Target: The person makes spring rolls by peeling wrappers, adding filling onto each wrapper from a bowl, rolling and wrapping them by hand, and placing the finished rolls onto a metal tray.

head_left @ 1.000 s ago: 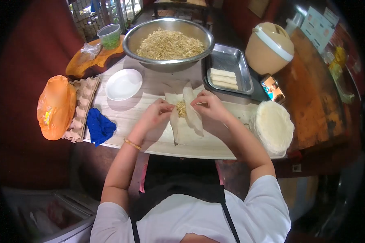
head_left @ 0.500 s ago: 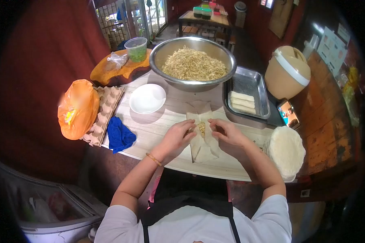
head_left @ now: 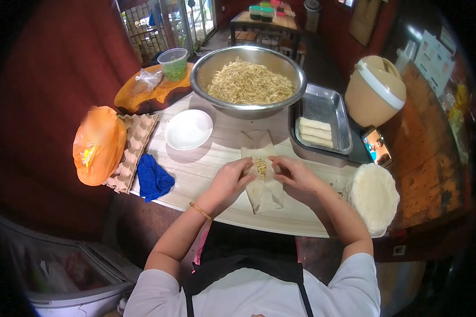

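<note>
A thin spring roll wrapper (head_left: 260, 199) lies on the table before me, its left and right sides folded inward. Bean sprout filling (head_left: 261, 168) shows in the gap between the folds. My left hand (head_left: 231, 178) pinches the left fold with bent fingers. On the opposite side, my right hand (head_left: 295, 174) holds the right fold between thumb and fingers. Beyond the wrapper stands a large steel bowl (head_left: 197, 79) heaped with bean sprouts (head_left: 251, 83). Several finished rolls (head_left: 316, 132) lie in a metal tray (head_left: 322, 100) to the right. A stack of round wrappers (head_left: 375, 196) sits near my right forearm.
On the left are a white bowl (head_left: 189, 130), a blue cloth (head_left: 154, 178), an egg carton (head_left: 137, 142) and an orange bag (head_left: 98, 145). A wooden board (head_left: 129, 98) bears a plastic tub (head_left: 174, 64). At right are a phone (head_left: 377, 148) and a beige cooler (head_left: 373, 95).
The view has shifted slightly. Both hands stay at the wrapper's sides with only small finger movements, and the filling remains visible between them.
</note>
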`<control>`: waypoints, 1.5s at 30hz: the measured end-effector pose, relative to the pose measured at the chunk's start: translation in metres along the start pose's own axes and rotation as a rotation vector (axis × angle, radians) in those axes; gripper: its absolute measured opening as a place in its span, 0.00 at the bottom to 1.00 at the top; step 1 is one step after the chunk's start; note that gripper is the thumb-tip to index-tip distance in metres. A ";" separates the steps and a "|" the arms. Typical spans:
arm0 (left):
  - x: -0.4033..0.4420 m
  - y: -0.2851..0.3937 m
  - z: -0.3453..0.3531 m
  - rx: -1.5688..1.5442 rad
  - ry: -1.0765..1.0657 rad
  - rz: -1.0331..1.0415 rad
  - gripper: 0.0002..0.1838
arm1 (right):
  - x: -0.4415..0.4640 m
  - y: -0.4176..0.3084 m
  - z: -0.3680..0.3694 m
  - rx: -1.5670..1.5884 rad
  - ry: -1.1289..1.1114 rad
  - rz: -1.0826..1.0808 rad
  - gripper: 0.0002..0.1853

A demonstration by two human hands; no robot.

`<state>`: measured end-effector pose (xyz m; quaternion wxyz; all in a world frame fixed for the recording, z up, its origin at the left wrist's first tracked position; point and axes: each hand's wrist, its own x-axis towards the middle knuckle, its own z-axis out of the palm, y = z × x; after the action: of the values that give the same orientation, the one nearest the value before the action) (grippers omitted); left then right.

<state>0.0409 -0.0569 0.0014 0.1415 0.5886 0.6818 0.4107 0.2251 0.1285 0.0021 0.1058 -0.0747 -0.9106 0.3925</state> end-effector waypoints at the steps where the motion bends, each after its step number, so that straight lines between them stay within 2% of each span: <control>1: 0.000 -0.003 0.001 0.000 -0.001 0.000 0.22 | 0.000 0.000 0.000 0.001 0.000 0.001 0.27; 3: 0.001 -0.009 0.004 0.003 0.007 0.044 0.25 | -0.001 -0.002 -0.001 -0.036 -0.020 0.019 0.29; 10: 0.001 -0.008 0.006 0.018 0.045 0.053 0.22 | -0.002 0.001 0.002 -0.068 0.021 -0.061 0.30; 16: 0.000 -0.003 0.007 -0.021 0.022 -0.032 0.22 | -0.004 -0.005 0.003 -0.091 0.018 0.009 0.30; 19: 0.001 -0.013 0.012 0.014 0.058 0.082 0.24 | -0.004 0.000 0.005 -0.117 0.017 -0.026 0.32; 21: 0.001 -0.010 0.014 0.010 0.107 0.052 0.23 | -0.004 0.003 0.008 -0.053 0.038 -0.011 0.22; 22: 0.001 -0.006 0.012 0.007 0.105 0.050 0.23 | -0.005 0.004 0.008 -0.052 0.036 -0.007 0.22; 24: 0.001 -0.001 0.008 0.022 0.008 -0.048 0.19 | -0.006 0.004 0.008 -0.108 0.007 -0.060 0.08; 30: 0.002 -0.017 0.015 -0.058 0.031 0.040 0.07 | -0.005 0.012 0.010 -0.158 0.029 -0.149 0.04; 34: 0.003 -0.019 0.013 -0.042 0.061 0.097 0.04 | -0.004 0.004 0.004 -0.164 -0.003 -0.185 0.04; 36: 0.002 -0.021 0.006 -0.141 -0.077 -0.007 0.06 | -0.008 -0.005 -0.003 -0.005 -0.133 0.006 0.08; 37: 0.001 -0.030 0.007 -0.157 -0.094 -0.012 0.06 | -0.008 -0.004 -0.004 0.001 -0.133 0.029 0.08; 39: 0.000 -0.051 0.015 -0.254 -0.113 0.103 0.11 | -0.009 0.002 -0.007 -0.113 -0.182 -0.079 0.14; 40: 0.002 -0.045 0.009 -0.274 -0.130 0.102 0.11 | -0.011 0.005 -0.007 -0.109 -0.183 -0.053 0.14; 42: 0.006 -0.034 -0.005 -0.171 -0.220 0.133 0.15 | -0.011 0.006 -0.005 -0.179 -0.161 -0.186 0.17; 45: 0.006 -0.033 -0.005 -0.204 -0.231 0.148 0.14 | -0.016 -0.007 -0.007 -0.200 -0.167 -0.141 0.18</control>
<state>0.0133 -0.0528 -0.0175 0.2474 0.6631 0.5707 0.4165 0.2421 0.1250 0.0102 0.0491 0.0119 -0.9537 0.2965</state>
